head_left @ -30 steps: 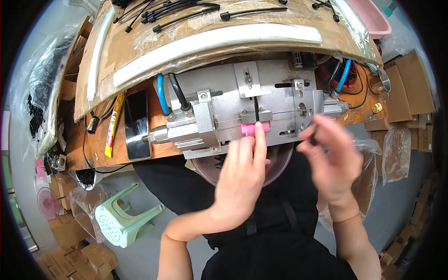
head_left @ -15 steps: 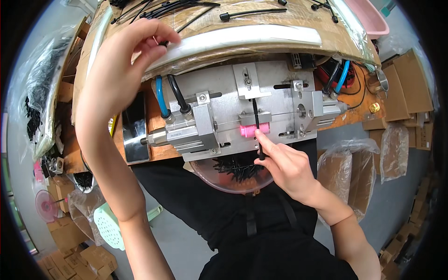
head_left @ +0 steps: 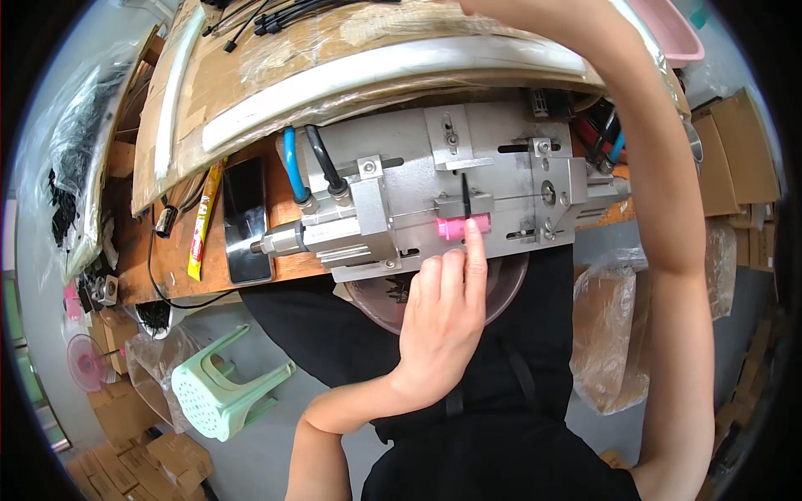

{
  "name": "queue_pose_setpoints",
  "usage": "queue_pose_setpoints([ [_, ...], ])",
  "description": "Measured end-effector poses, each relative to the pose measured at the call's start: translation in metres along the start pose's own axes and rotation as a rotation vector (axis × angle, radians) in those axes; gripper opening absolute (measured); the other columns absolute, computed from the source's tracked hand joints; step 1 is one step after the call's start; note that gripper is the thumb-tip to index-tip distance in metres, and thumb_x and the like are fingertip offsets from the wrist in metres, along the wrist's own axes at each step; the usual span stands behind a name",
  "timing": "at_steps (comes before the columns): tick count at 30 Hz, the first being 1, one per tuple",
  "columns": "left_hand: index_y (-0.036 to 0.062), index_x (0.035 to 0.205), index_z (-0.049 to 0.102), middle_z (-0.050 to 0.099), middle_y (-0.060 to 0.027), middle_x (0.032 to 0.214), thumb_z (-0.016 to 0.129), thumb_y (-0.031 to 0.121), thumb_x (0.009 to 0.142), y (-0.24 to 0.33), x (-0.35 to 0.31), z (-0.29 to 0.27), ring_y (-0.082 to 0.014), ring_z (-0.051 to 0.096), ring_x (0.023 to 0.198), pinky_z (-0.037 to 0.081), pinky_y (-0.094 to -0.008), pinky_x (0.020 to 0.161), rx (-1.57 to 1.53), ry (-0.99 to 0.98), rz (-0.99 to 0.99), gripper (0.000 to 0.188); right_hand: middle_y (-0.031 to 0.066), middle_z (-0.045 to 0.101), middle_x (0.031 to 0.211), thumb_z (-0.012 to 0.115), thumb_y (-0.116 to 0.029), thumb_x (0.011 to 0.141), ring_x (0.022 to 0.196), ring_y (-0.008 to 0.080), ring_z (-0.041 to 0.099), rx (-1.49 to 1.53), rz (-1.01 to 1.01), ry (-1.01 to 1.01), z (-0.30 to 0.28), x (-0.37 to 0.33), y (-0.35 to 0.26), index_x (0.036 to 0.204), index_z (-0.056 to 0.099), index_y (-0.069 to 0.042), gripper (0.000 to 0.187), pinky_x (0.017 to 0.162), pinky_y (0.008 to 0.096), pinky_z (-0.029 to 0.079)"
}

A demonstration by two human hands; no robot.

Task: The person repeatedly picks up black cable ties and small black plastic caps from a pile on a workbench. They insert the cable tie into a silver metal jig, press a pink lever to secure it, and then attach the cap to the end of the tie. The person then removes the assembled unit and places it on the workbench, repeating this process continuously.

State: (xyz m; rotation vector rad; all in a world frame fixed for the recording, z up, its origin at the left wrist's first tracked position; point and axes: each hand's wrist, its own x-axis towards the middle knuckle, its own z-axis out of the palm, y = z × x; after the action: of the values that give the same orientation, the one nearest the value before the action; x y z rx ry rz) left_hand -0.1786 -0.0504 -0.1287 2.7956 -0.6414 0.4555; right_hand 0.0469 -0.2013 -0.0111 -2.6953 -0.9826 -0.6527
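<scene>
My left hand [head_left: 443, 313] is over the front of a metal fixture [head_left: 409, 192]. Its index finger is stretched forward, pressing a slim black rod [head_left: 466, 196] onto a bright pink block [head_left: 451, 229]. The other fingers are curled, and the thumb is hidden. The rod points away from me across the fixture, its near end covered by the hand. My right arm reaches far across the cardboard-covered bench top; only a sliver of my right hand [head_left: 480, 7] shows at the top edge, its fingers cut off.
Black rods with square heads [head_left: 301, 17] lie on the cardboard [head_left: 368, 33]. Left of the fixture are a phone [head_left: 248, 221], a yellow packet [head_left: 203, 225] and blue and black hoses. Below the fixture is a translucent bowl [head_left: 510, 292]; a green stool [head_left: 209, 392] stands on the floor.
My left hand has come down from the cardboard to the rod at the pink block. My right hand has left the rod and moved up to the top edge.
</scene>
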Motion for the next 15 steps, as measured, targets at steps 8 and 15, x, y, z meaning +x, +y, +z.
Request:
queue_pose_setpoints([
  [8, -0.0080, 0.141, 0.042, 0.050, -0.0092, 0.095, 0.063, 0.003, 0.078, -0.008, 0.006, -0.017, -0.0224, 0.051, 0.088, 0.047, -0.0312, 0.081, -0.096, -0.118, -0.018, 0.068, 0.0155, 0.071, 0.100, 0.063, 0.006, 0.087, 0.082, 0.0160, 0.070, 0.747, 0.357, 0.326, -0.030, -0.112, -0.089, 0.115, 0.064, 0.005, 0.028, 0.061, 0.0239, 0.055],
  [15, 0.0060, 0.108, 0.067, 0.064, -0.0062, 0.090, 0.055, -0.001, 0.092, -0.145, 0.125, -0.085, -0.0154, 0.055, 0.075, 0.046, -0.0275, 0.072, 0.081, 0.431, -0.017, 0.021, 0.0191, 0.070, 0.106, 0.071, 0.014, 0.072, 0.078, 0.0253, 0.071, 0.547, 0.307, 0.158, 0.027, -0.208, -0.149, 0.127, 0.057, 0.009, 0.057, 0.065, 0.0308, 0.057],
])
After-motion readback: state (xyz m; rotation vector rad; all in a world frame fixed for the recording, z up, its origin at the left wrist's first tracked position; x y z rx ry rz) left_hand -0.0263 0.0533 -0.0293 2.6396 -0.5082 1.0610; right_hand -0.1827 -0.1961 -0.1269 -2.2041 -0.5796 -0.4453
